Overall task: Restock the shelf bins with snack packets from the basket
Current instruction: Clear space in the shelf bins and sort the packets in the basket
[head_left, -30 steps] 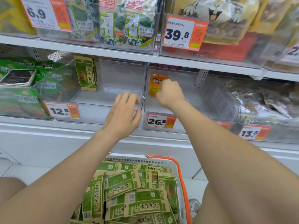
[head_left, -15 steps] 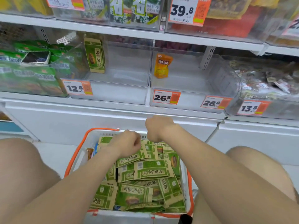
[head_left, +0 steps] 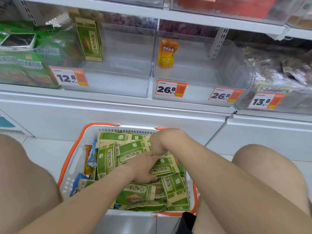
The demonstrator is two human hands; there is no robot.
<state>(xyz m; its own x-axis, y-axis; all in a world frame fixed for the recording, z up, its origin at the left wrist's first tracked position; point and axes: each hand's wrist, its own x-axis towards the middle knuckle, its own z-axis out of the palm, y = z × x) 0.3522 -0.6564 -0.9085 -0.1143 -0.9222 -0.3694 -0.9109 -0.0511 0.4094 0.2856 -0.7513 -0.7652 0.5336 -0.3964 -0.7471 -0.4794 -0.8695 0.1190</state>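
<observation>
Six o'clock, white orange-rimmed plastic basket [head_left: 76,159]: left hand [head_left: 141,168] pinches a green paper snack packet [head_left: 165,168] for restocking; right hand [head_left: 157,143] has its fingers buried, grip unreadable.

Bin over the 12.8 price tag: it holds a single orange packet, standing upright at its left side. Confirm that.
Wrong colour. In the head view the single packet in the bin over the 12.8 price tag is green, standing upright at its left side. The orange pouch stands in the next bin, to the right.
</observation>
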